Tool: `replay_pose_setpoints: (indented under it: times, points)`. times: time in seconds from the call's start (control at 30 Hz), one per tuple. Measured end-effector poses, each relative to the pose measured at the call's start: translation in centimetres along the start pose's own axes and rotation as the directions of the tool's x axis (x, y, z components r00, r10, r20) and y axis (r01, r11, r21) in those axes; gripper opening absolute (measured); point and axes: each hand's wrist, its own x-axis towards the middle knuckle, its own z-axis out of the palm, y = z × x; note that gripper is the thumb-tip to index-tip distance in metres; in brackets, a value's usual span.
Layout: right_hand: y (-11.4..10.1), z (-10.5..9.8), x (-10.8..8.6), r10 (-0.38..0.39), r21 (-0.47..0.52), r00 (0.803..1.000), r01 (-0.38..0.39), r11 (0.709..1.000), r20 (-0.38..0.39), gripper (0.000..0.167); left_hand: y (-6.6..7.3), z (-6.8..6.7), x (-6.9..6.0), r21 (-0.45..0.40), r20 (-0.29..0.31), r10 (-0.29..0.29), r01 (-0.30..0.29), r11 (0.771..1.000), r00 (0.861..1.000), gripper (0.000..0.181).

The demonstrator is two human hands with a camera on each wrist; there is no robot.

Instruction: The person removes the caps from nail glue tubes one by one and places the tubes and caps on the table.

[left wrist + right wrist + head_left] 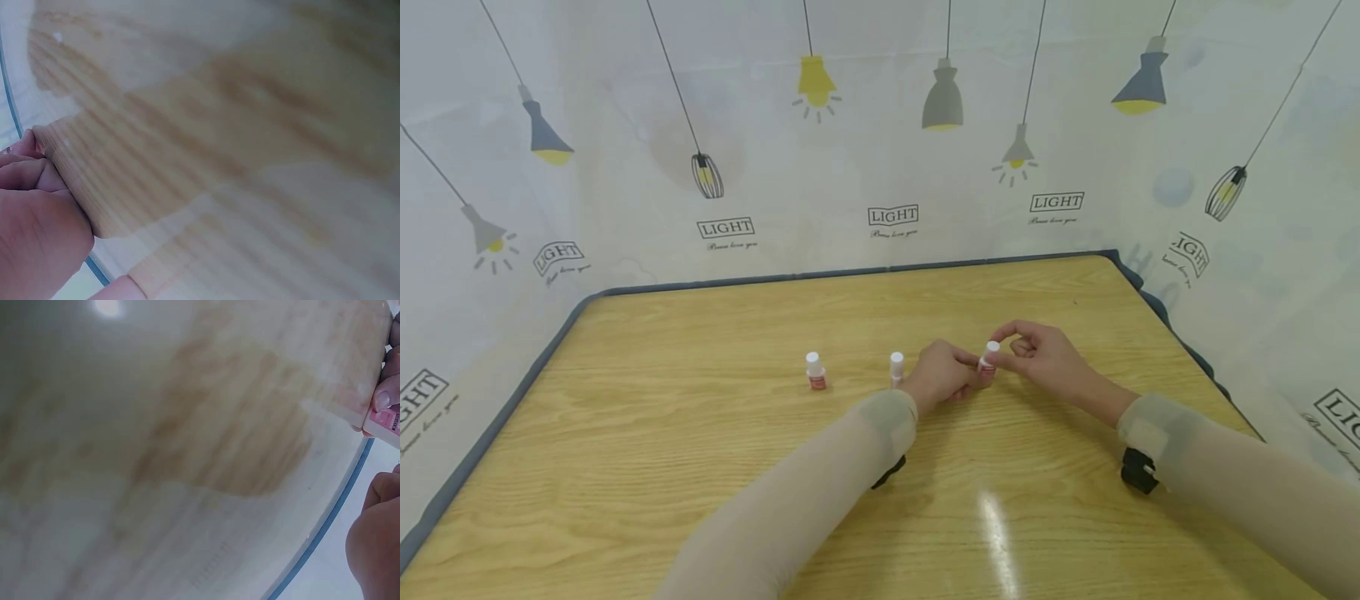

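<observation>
Three small white bottles with red labels stand in a row on the table. The rightmost bottle point(987, 367) is between both hands, its white cap upward. My left hand point(942, 372) holds it low down, with a fingertip over the pink-red label point(395, 420) in the right wrist view. Around the cap, my right hand point(1043, 354) has its thumb and index finger in a pinch. The middle bottle point(897, 367) is partly hidden behind the left hand and wrist. The left bottle point(816, 372) stands apart. In the left wrist view the left hand point(37, 219) mostly hides the held bottle.
The wooden table point(700, 433) has a dark blue edge strip point(737, 283) along its back and sides. Behind it hangs a pale backdrop point(820, 167) printed with lamps. Both forearms reach in from the front, a dark wrist device point(1139, 469) under the right one.
</observation>
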Motion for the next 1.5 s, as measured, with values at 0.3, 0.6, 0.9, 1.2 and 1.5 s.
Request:
replay_pose_setpoints:
  times: [0.3, 0.6, 0.9, 1.2, 1.5]
  points:
    - [-0.03, 0.00, 0.00, -0.029, -0.013, 1.000, 0.029, 1.000, -0.006, 0.032, -0.09, 0.17, 0.38, -0.003, -0.023, -0.030, 0.030, 1.000, 0.999, 0.013]
    - [0.04, -0.15, 0.02, -0.030, -0.012, 1.000, 0.030, 0.999, 0.000, 0.034, 0.28, 0.20, 0.27, 0.008, -0.027, -0.026, 0.026, 1.000, 0.999, 0.017]
    - [-0.20, -0.12, 0.06, -0.014, -0.009, 1.000, 0.014, 1.000, -0.008, 0.031, 0.69, 0.31, 0.14, 0.011, -0.030, -0.060, 0.060, 0.998, 0.998, 0.019]
    - [-0.10, -0.10, 0.10, -0.031, -0.002, 0.999, 0.031, 1.000, 0.006, 0.037, 0.45, 0.37, 0.42, -0.030, -0.025, -0.068, 0.068, 0.997, 0.997, 0.018]
    - [-0.03, -0.14, -0.05, -0.053, -0.006, 0.999, 0.053, 0.999, -0.013, 0.026, 0.45, 0.45, 0.40, -0.005, -0.029, -0.076, 0.076, 0.997, 0.997, 0.021]
